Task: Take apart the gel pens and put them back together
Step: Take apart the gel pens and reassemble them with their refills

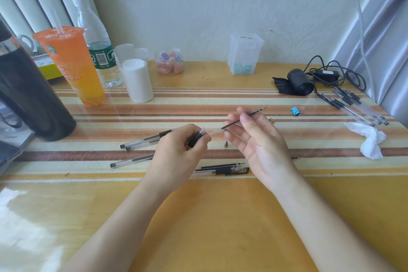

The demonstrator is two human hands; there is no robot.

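My left hand (176, 150) grips a clear pen barrel with a black rubber grip (195, 139). My right hand (256, 137) pinches a thin black refill (234, 122) whose back end sits at the barrel's mouth; its tip points up and right. A small metal tip cone (226, 144) lies on the table between my hands. Two whole pens (143, 140) lie side by side to the left, another pen (132, 159) below them. A capped pen with a loose refill beside it (223, 169) lies under my right wrist.
A bundle of several pens (357, 106) lies at the far right beside a crumpled tissue (371, 140), a blue clip (295, 110) and a black cable roll (300, 81). An orange drink cup (75, 66), a bottle (99, 51), a white roll (138, 81) and a dark flask (28, 95) stand at the left.
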